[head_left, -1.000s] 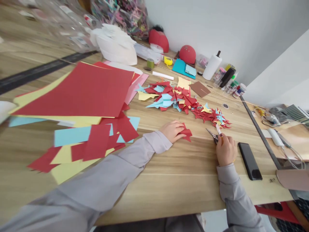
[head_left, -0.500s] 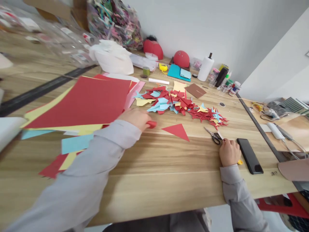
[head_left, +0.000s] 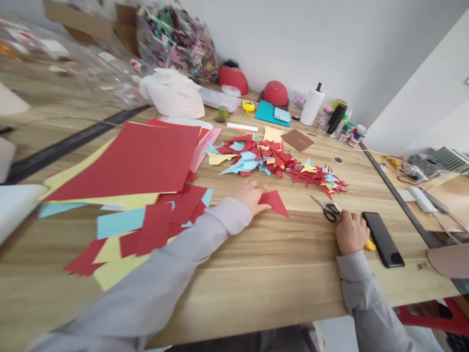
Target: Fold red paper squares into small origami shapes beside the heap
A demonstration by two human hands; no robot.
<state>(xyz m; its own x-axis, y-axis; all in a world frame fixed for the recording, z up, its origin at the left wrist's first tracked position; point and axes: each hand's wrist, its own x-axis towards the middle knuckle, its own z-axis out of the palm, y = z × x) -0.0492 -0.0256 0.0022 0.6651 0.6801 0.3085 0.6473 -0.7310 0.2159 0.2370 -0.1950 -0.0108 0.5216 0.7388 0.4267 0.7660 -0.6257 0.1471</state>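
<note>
My left hand (head_left: 249, 196) rests on the table with thumb and fingers apart, over the left end of a red paper triangle (head_left: 276, 203). Part of that triangle is hidden under the hand. On the right, my right hand (head_left: 351, 233) is closed around a utility knife whose yellow end (head_left: 370, 245) sticks out beside the palm; its pale tip shows at the fingers. Black-handled scissors (head_left: 329, 211) lie just left of that hand. Loose red paper pieces (head_left: 157, 227) are scattered near my left forearm, with blue and yellow ones among them.
Large red sheets (head_left: 128, 161) are stacked at the left. A heap of folded red, blue and yellow paper shapes (head_left: 278, 161) spreads across the middle. A black phone (head_left: 383, 239) lies right of my right hand. Bottles (head_left: 312, 105) and red pincushion-like domes (head_left: 275, 93) stand along the wall.
My left hand has moved right, from beside the stacked sheets to the red triangle. The small red piece at its fingers no longer shows. My right hand keeps its hold on the knife.
</note>
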